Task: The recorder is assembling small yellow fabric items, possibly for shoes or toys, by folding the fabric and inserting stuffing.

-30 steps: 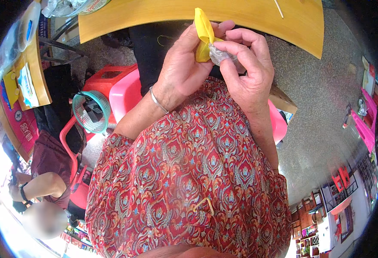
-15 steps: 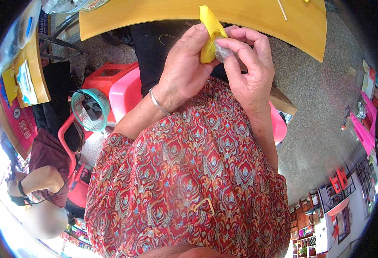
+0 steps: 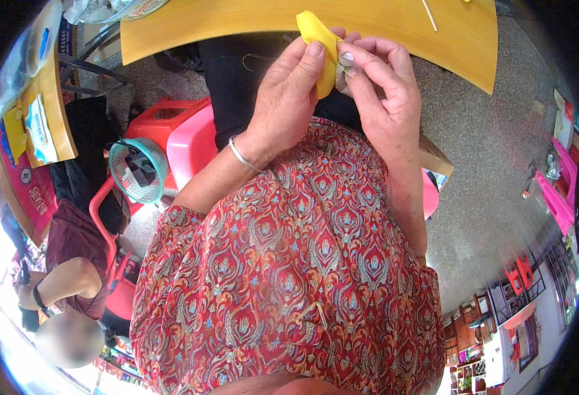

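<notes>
A small, long yellow piece (image 3: 317, 36), soft and cloth-like, is held up over my lap near the table's edge. My left hand (image 3: 286, 92) grips it, with the thumb pressed flat on its face and the fingers behind. At its right side, my right hand (image 3: 385, 82) pinches a small greyish, see-through wad (image 3: 346, 82) between thumb and index finger. A fine yellowish strand shows by those fingertips; whether it is thread or a needle I cannot tell. Another thin thread (image 3: 247, 60) loops over the black cloth left of my hands.
Ahead is a yellow-brown tabletop (image 3: 204, 20) with a thin stick (image 3: 429, 14) on it. To the left stand a red stool (image 3: 164, 113), a pink stool (image 3: 194, 141) and a teal basket (image 3: 115, 158) holding a black object. Another person's arm (image 3: 69, 280) is at the lower left.
The yellow piece has shifted slightly left and its side has turned more toward me. My left thumb has slid onto its face. My right fingers have closed nearer its edge, covering more of the wad.
</notes>
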Demonstrator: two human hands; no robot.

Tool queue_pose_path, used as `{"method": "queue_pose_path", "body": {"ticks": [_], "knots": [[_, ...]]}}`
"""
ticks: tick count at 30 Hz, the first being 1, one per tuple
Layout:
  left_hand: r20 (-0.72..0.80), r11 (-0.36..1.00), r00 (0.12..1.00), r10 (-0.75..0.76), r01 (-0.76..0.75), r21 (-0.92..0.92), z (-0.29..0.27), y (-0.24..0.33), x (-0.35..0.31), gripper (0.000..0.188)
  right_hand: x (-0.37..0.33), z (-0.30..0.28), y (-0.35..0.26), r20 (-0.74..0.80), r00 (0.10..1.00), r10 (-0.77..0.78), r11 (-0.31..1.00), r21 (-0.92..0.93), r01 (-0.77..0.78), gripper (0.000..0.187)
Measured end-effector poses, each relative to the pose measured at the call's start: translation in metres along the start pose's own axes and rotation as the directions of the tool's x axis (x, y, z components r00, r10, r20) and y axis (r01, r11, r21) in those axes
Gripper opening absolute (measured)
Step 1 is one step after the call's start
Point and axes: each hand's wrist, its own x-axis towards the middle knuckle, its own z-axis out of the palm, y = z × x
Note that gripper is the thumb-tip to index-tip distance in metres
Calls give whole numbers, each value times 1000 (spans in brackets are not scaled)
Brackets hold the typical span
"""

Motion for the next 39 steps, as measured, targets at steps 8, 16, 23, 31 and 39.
{"method": "queue_pose_path", "body": {"ticks": [8,16,23,31,39], "knots": [[-25,974,995,-94,97,202,-9,1,1,39,0,-3,5,38,994,105,975,191,-111,30],[-38,975,980,-195,198,103,-12,7,4,32,-5,-1,19,62,955,289,850,442,-286,29],[-74,959,995,69,-46,280,-10,5,7,36,-1,3,19,57,974,220,901,370,-225,29],[55,296,618,784,-450,843,-20,7,13,46,5,1,14,19,951,310,828,487,-280,26],[191,302,841,506,-380,874,-1,17,22,14,22,5,11,-103,968,228,928,323,-184,25]]}}
